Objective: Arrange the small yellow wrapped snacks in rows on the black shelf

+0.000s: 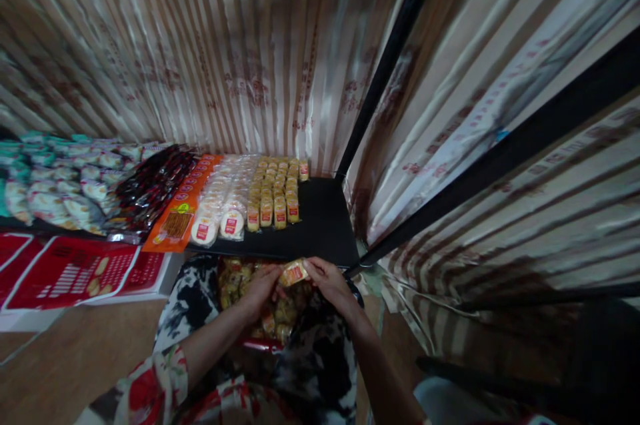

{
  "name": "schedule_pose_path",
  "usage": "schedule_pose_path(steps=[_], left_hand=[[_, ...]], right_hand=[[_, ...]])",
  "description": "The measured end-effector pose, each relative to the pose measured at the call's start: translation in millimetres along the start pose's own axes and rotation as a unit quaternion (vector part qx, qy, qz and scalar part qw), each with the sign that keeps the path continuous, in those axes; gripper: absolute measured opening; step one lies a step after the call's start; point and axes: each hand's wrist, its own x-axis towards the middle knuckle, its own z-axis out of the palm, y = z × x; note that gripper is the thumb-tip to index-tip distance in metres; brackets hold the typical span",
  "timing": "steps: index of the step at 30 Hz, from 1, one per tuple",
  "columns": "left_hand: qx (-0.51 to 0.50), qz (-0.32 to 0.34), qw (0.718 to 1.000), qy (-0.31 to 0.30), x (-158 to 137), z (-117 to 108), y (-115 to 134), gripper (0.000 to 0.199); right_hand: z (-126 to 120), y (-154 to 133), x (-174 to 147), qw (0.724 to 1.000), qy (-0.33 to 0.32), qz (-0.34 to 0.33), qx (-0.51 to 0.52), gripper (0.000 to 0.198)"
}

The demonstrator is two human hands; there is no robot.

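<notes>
Between my two hands is a small yellow wrapped snack packet [293, 273] with a red and white label. My left hand [263, 286] is closed on its left end, and my right hand [326, 278] pinches its right end. Below them, a container of loose yellow packets [285, 311] rests at my lap, with a red rim [263, 345] showing at its near side. Ahead, on a black shelf [320, 218], yellow packets of the same look [273, 195] stand in rows, with one at the back right corner.
Left of the rows lie round white wrapped cakes [220, 205], an orange bag [177, 211], dark packets [153, 185] and green and white bags [70, 178]. Red printed boxes [85, 271] stand below the shelf. Black poles [385, 71] and striped curtain sheeting [240, 45] enclose the back and right.
</notes>
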Motion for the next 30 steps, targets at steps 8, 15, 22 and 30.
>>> schedule_pose_path(steps=[8, 15, 22, 30], left_hand=[[0.080, 0.000, 0.995, -0.061, 28.6, 0.6, 45.6, 0.039], [0.312, 0.080, 0.944, -0.072, 55.7, 10.3, 85.4, 0.021], [0.545, 0.179, 0.812, -0.109, 66.0, 37.3, 132.4, 0.027], [0.583, 0.194, 0.786, -0.063, 95.2, 64.2, 160.3, 0.028]], right_hand=[[10.1, 9.8, -0.6, 0.973, 0.091, 0.110, 0.181, 0.045], [7.0, 16.6, 5.3, 0.986, 0.155, 0.041, -0.031, 0.037], [-17.2, -8.6, 26.8, 0.938, 0.232, -0.113, -0.233, 0.040], [-36.4, -10.0, 74.4, 0.930, 0.242, -0.086, -0.263, 0.031]])
